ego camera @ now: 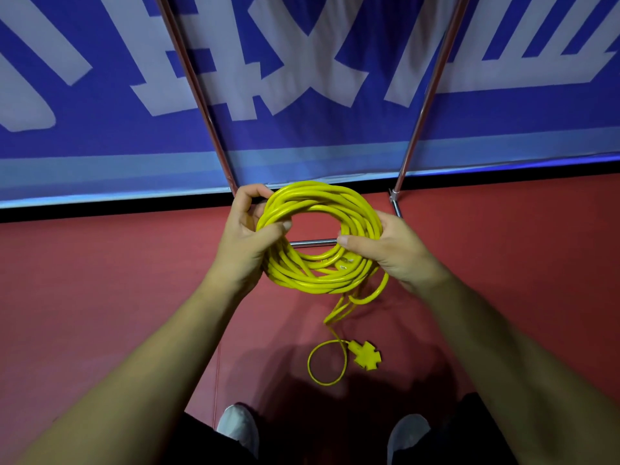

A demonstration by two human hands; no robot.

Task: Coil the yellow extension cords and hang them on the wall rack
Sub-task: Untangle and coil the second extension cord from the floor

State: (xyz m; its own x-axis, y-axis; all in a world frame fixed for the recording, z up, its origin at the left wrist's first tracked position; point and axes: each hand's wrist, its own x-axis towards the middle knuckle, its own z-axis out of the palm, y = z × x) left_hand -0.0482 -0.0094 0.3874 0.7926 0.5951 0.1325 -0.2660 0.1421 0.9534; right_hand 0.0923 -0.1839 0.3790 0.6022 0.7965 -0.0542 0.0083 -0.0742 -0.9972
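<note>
A yellow extension cord (318, 273) is wound into a round coil, held in front of me over the red floor. My left hand (245, 236) grips the coil's left side, fingers curled over the strands and thumb inside the ring. My right hand (392, 250) grips the right side, thumb across the strands. A loose tail hangs from the coil's lower right, makes a small loop on the floor and ends in a yellow cross-shaped socket head (365, 354). Two slanted metal poles (198, 92) of a rack frame rise in front of the wall.
A blue wall banner (302, 135) with large pale characters fills the upper half. A chrome crossbar (312, 243) of the frame lies low behind the coil, with a second pole (426, 95) to the right. My pale shoes (239, 427) stand on the red floor (100, 280).
</note>
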